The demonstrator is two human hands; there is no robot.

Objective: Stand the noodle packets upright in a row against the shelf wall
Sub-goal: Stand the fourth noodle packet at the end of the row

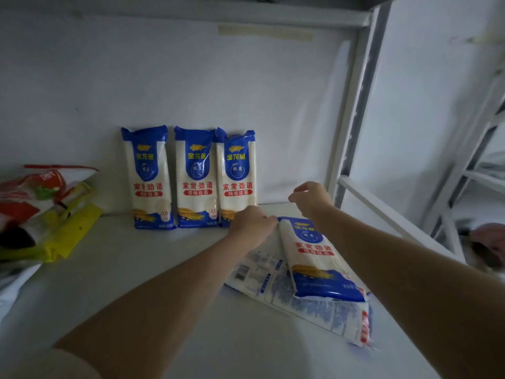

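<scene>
Head view: three noodle packets are seen standing upright, side by side, against the shelf's back wall, near the middle of the back edge. The right two touch; a thin gap is left beside the left one. Two more lie flat toward the shelf's right edge: a front-up packet is stacked on a back-up packet, which is partly covered and lies aslant.

The left hand is closed at the top end of the front-up packet, just beside the foot of the third standing one; a pinch on its top seam is judged likely, though the fingertips are hidden. The right hand is held above the same packet with fingers loosely curled, nothing being gripped.

By this count three packets are placed and two are left, the upper one apparently in hand next; room remains along the wall to the right. Other bags, red and yellow, lie at the left edge.
</scene>
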